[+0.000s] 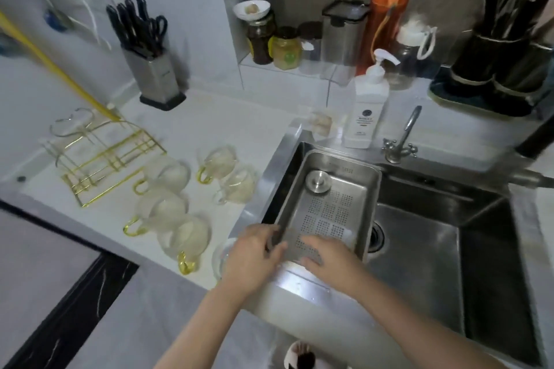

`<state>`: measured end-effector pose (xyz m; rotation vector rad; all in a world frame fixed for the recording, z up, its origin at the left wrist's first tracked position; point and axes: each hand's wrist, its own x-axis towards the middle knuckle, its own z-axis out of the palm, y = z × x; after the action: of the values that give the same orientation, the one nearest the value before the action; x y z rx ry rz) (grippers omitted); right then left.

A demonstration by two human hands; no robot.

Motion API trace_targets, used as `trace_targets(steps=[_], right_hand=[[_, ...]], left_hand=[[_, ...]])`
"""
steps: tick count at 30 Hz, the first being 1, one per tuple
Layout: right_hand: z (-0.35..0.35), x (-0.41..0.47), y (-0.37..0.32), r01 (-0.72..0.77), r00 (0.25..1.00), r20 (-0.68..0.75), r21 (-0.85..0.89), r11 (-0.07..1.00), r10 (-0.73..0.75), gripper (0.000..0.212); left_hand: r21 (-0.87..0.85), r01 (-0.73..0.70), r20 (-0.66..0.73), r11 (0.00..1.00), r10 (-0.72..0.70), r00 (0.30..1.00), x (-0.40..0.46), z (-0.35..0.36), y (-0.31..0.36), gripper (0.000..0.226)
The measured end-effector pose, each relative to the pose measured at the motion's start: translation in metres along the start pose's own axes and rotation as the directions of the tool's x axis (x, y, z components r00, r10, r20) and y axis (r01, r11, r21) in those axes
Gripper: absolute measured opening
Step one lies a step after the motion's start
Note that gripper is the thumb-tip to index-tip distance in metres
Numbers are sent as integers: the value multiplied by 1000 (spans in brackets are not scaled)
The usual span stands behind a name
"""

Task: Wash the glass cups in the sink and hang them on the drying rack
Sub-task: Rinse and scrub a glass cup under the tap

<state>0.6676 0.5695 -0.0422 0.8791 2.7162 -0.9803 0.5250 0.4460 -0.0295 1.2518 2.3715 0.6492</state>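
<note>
Several glass cups with gold handles (pixel 168 177) lie on the white counter left of the sink (pixel 419 243). One more cup (pixel 72 123) hangs on the gold wire drying rack (pixel 105 159) at the far left. A steel strainer basket (pixel 332 195) sits in the sink's left half. My left hand (pixel 251 257) grips the basket's near left corner. My right hand (pixel 329 260) holds its near rim, fingers bent over the edge. Another glass cup (pixel 220 257) shows partly behind my left hand.
A tap (pixel 403 141) and a white soap pump bottle (pixel 367 105) stand behind the sink. A knife block (pixel 153 69) is at the back left, jars and containers (pixel 299 39) on a ledge, and a dark utensil holder (pixel 494 63) at the back right. A round steel plug (pixel 318 182) lies in the basket.
</note>
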Motion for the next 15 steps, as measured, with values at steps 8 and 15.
trace_targets(steps=[8, 15], right_hand=[[32, 30, -51, 199, 962, 177, 77, 977, -210, 71], [50, 43, -68, 170, 961, 183, 191, 967, -206, 73]], left_hand=[[-134, 233, -77, 963, -244, 967, -51, -27, -57, 70], [-240, 333, 61, 912, -328, 943, -71, -16, -83, 93]])
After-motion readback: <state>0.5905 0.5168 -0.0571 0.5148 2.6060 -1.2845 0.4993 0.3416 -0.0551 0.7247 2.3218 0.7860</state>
